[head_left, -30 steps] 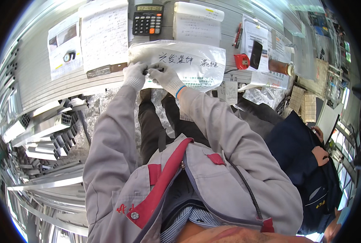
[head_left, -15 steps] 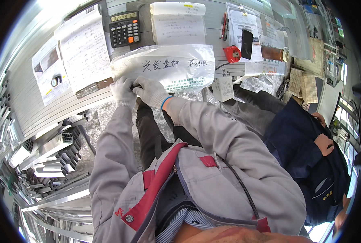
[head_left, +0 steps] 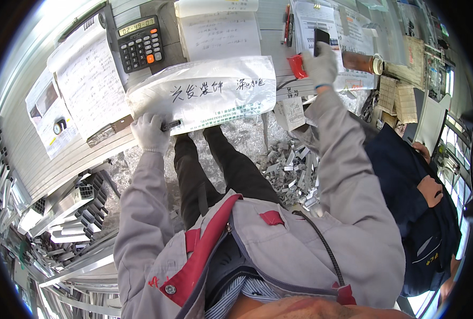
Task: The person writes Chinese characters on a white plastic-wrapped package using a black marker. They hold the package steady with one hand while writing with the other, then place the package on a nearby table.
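My left hand (head_left: 151,133), in a white knitted glove, rests at the near edge of the table. It is closed on a short, black, pen-like object (head_left: 171,125) that pokes out toward the right over the edge of a white plastic bag (head_left: 204,87). The bag lies flat and bears large black handwriting. Farther right, my gloved right hand (head_left: 322,66) is closed around the lower part of a black phone (head_left: 321,37), whose upper end shows beyond the fingers. A red tape measure (head_left: 297,66) sits just left of that hand.
A calculator (head_left: 139,43), notepads (head_left: 220,32) and two pens (head_left: 287,26) lie toward the back. A brown bottle (head_left: 361,63) lies at the right. Metal offcuts (head_left: 292,173) cover the floor below, and metal profiles (head_left: 79,212) are stacked left. A person in dark clothes (head_left: 401,196) is at my right.
My hands were together at the bag's near edge. The right hand has swung right and taken hold of the phone. My left hand stays by the bag, with the black object now showing.
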`<state>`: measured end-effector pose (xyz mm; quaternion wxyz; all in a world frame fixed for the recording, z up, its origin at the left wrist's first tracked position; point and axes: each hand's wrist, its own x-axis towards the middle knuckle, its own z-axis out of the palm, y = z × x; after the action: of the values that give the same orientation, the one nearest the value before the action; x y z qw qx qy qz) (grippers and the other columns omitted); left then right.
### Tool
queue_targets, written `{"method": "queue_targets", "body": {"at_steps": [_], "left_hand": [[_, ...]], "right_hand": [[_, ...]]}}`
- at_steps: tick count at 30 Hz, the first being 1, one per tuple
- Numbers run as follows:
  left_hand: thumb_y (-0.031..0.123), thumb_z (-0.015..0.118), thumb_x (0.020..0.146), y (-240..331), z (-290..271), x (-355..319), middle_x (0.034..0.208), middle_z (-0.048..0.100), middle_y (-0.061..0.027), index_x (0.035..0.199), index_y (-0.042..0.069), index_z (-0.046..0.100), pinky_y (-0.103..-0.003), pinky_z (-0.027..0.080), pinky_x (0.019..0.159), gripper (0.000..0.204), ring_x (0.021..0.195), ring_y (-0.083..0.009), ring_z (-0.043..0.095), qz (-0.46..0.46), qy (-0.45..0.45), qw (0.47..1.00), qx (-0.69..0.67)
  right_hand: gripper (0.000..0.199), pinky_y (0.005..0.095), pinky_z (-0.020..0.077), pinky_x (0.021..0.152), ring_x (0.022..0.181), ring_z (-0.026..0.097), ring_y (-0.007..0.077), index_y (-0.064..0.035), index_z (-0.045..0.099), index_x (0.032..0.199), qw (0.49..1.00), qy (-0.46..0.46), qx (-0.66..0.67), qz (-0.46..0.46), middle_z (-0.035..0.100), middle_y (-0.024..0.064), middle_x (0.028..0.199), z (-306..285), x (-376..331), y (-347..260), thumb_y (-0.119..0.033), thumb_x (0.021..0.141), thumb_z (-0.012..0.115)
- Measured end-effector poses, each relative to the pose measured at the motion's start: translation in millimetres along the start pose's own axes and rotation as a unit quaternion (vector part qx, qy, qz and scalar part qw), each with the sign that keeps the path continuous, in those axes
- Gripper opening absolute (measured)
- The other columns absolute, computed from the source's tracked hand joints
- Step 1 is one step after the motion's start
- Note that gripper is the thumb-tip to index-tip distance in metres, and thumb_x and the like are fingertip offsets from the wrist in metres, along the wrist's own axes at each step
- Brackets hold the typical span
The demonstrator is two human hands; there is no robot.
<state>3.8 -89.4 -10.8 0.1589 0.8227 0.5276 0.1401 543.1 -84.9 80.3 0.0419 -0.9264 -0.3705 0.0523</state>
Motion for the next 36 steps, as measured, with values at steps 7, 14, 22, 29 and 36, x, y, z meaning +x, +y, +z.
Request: {"method": "queue_targets", "body": {"at_steps": [7, 14, 22, 29, 36], "left_hand": [[0.031, 0.089, 0.085, -2.5, 5.9, -1.0, 0.091, 0.068, -0.0023, 0.081, 0.019, 0.069, -0.050, 0.045, 0.089, 0.024, 0.094, -0.0294, 0.066, 0.005, 0.006, 1.000, 0.018], [0.031, 0.088, 0.086, 0.0, 5.9, 2.0, 0.089, 0.066, -0.0022, 0.078, 0.019, 0.066, -0.049, 0.045, 0.086, 0.027, 0.089, -0.0292, 0.065, 0.023, 0.041, 0.999, 0.021], [0.030, 0.088, 0.085, 0.7, 6.1, 2.4, 0.086, 0.064, -0.0026, 0.077, 0.018, 0.065, -0.049, 0.044, 0.084, 0.028, 0.086, -0.0290, 0.064, 0.023, 0.042, 0.998, 0.031], [0.027, 0.087, 0.085, 1.1, 7.9, 3.9, 0.086, 0.063, -0.0016, 0.079, 0.018, 0.062, -0.048, 0.043, 0.081, 0.027, 0.084, -0.0282, 0.064, 0.039, 0.073, 0.997, 0.002], [0.028, 0.087, 0.086, -0.5, 8.0, 3.5, 0.087, 0.064, -0.0005, 0.080, 0.019, 0.061, -0.047, 0.043, 0.081, 0.029, 0.085, -0.0277, 0.064, 0.041, 0.061, 0.997, 0.001]], "right_hand": [[0.107, 0.0472, 0.0509, 0.118, 0.143, 0.061, 0.0429, -0.0113, 0.047, 0.163, 0.994, -0.103, 0.003, 0.045, 0.064, 0.0262, 0.152, 30.6, 97.9, 80.7, -0.049, 0.072, 0.090], [0.123, 0.0393, 0.0611, 0.099, 0.120, 0.072, 0.0318, 0.0049, 0.025, 0.168, 0.938, -0.109, 0.317, 0.094, 0.064, 0.0266, 0.143, 27.7, 120.1, 87.1, -0.033, 0.074, 0.096], [0.107, 0.0407, 0.0603, 0.098, 0.109, 0.075, 0.0344, -0.0096, 0.033, 0.162, 0.951, -0.139, 0.266, -0.075, 0.073, 0.0214, 0.123, 11.9, 54.8, -68.9, -0.033, 0.075, 0.093], [0.101, 0.0440, 0.0537, 0.113, 0.130, 0.067, 0.0410, -0.0149, 0.046, 0.162, 0.987, -0.078, 0.092, -0.106, 0.063, 0.0260, 0.147, 24.5, 19.8, -111.4, -0.041, 0.075, 0.089], [0.072, 0.0443, 0.0521, 0.116, 0.134, 0.067, 0.0367, -0.0079, 0.073, 0.141, 0.999, 0.021, -0.043, -0.023, 0.072, 0.0222, 0.141, 26.3, 103.9, -33.1, -0.046, 0.080, 0.083]]}}
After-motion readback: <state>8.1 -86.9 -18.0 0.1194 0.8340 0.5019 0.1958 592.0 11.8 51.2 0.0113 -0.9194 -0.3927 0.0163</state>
